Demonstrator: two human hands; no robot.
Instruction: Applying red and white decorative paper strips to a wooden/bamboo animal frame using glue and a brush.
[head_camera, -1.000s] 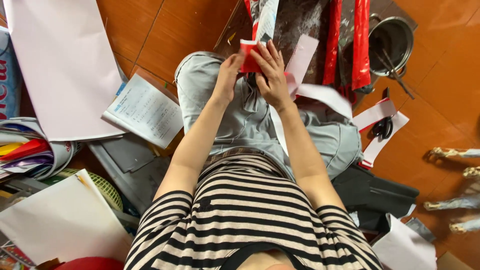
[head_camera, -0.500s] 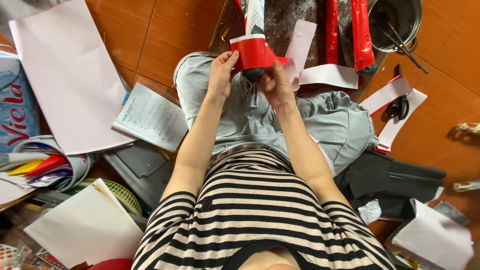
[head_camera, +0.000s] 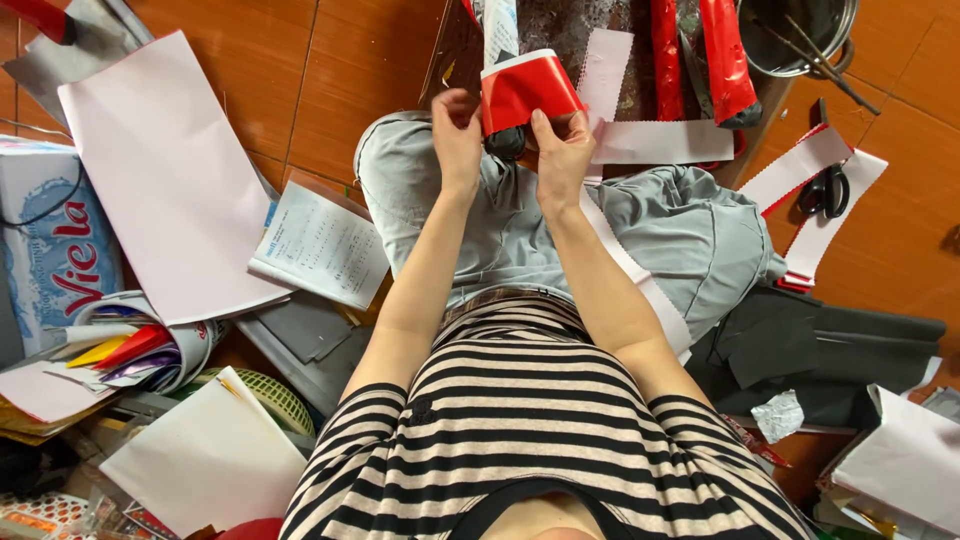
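Both hands, left hand (head_camera: 457, 135) and right hand (head_camera: 560, 150), pinch a curled red-and-white paper strip (head_camera: 525, 90); uneven pulling could crease or tear it.

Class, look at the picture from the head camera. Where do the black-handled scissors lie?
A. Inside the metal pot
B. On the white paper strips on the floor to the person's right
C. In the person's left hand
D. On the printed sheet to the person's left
B: the scissors rest on the white paper strips on the tiled floor at the right, while both hands, the left hand and right hand, hold the red paper.
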